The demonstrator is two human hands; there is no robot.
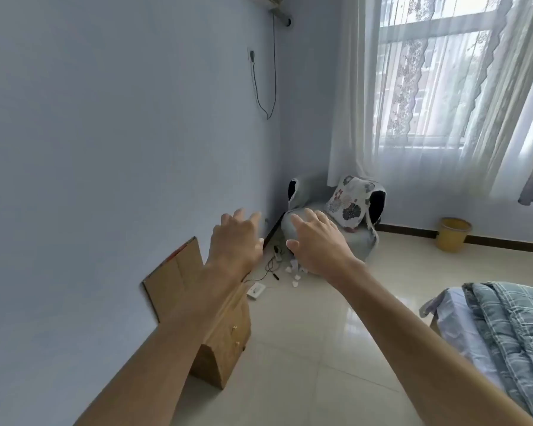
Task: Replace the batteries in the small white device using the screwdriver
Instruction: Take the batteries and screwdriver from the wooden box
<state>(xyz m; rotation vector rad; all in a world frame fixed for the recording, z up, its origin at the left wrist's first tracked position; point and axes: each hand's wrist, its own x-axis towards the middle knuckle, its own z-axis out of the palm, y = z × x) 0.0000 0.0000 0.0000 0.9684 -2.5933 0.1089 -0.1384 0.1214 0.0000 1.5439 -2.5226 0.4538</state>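
Hands raised ahead, side by side without touching: left hand (236,238) and right hand (317,244), fingers loosely spread, holding nothing. Small white device (256,291) flat on the floor by the wall, just beyond the wooden cabinet (225,342); drawers closed, contents hidden. Thin black tool (276,276) near the device, too small to identify. Yellow bin (454,234) below the window, inside not visible.
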